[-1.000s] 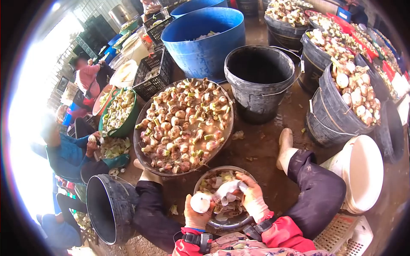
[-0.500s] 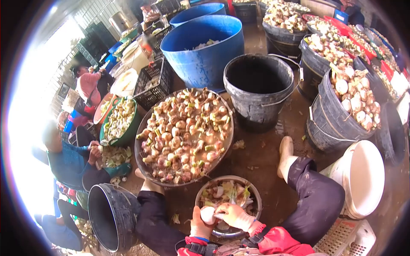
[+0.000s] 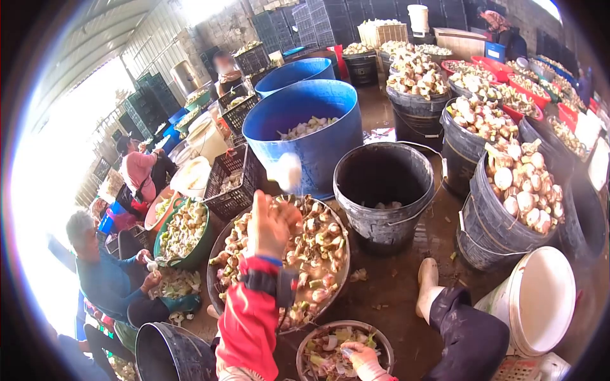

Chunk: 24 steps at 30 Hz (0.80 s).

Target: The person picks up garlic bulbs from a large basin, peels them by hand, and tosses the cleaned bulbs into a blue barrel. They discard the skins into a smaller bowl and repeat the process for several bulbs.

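Observation:
My left hand [image 3: 270, 225] is raised over the wide round pan [image 3: 214, 279], fingers stretched out and nothing in them. Just beyond the fingertips a whitish garlic bulb [image 3: 289, 173], blurred, hangs in the air in front of the large blue tub [image 3: 337, 136]. Untrimmed garlic bulbs [image 3: 318, 254] with stalks fill the pan. Low in front of me, my right hand [image 3: 363, 359] is closed on what looks like a small knife [image 3: 347, 352]. It is over a metal bowl [image 3: 388, 355] of peelings and cut stalks. Some pale bulbs [image 3: 308, 127] lie in the blue tub.
A black bucket [image 3: 384, 219] with a few pale pieces stands beyond the pan. To the right are a heaped black bucket [image 3: 492, 228] and a tilted white bucket [image 3: 508, 305]. Another black bucket [image 3: 155, 355] lies near my left leg. A co-worker in blue [image 3: 108, 273] sits at left.
My left hand has let go of the pale bulb and swung up and forward from the bowl. My right hand stays low at the bowl. The view has tilted upward.

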### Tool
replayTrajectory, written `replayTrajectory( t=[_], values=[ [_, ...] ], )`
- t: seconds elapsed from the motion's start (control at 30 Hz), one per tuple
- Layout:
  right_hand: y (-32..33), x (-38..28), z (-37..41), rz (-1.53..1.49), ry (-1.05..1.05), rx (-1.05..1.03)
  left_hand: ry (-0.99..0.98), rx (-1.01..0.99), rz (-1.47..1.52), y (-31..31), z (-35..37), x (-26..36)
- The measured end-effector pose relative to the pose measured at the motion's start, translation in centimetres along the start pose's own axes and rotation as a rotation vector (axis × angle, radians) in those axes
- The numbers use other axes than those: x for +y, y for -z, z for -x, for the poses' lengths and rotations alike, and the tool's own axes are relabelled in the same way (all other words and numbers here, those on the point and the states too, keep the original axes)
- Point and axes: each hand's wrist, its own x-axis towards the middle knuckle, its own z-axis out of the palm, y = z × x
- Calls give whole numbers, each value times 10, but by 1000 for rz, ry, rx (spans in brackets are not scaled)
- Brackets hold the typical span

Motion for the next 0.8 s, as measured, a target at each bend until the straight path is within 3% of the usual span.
replayTrajectory(
  t=[0.07, 0.13, 0.2, 0.27, 0.33, 0.4, 0.47, 0.53, 0.6, 0.67, 0.7, 0.73, 0.8],
  values=[
    [4, 16, -14, 72, 181, 19, 1, -17, -138, -2, -46, -1],
    [6, 18, -21, 55, 146, 26, 167, -125, -512, 38, -74, -28],
    [6, 13, -21, 40, 101, 35, -319, -703, -2179, 92, -97, -78],
    [5, -2, -17, -48, -35, 26, 60, -379, -1859, 141, -69, -130],
    [8, 8, -24, 11, 50, 59, 150, -366, -2135, 139, -40, -147],
    [9, -11, -20, 101, 102, 46, 32, -404, -2301, 142, -35, -159],
    [11, -7, -27, 231, 93, 41, 202, -310, -2290, 163, -40, -171],
    [8, -22, -28, 281, 44, 14, 514, -342, -2263, 161, -51, -163],
    [10, -15, -34, 303, 73, -20, 532, -453, -2201, 151, -44, -147],
    [21, 22, -47, 476, 424, -63, 266, -382, -2177, 139, -20, -129],
    [4, -11, -35, 245, 122, -20, 52, -341, -2083, 146, -9, -129],
    [-8, -31, -23, 117, 3, 1, -168, -300, -1987, 154, 5, -124],
    [-14, -24, -19, 135, 88, -48, -224, -333, -1517, 150, 45, -92]
  ],
)
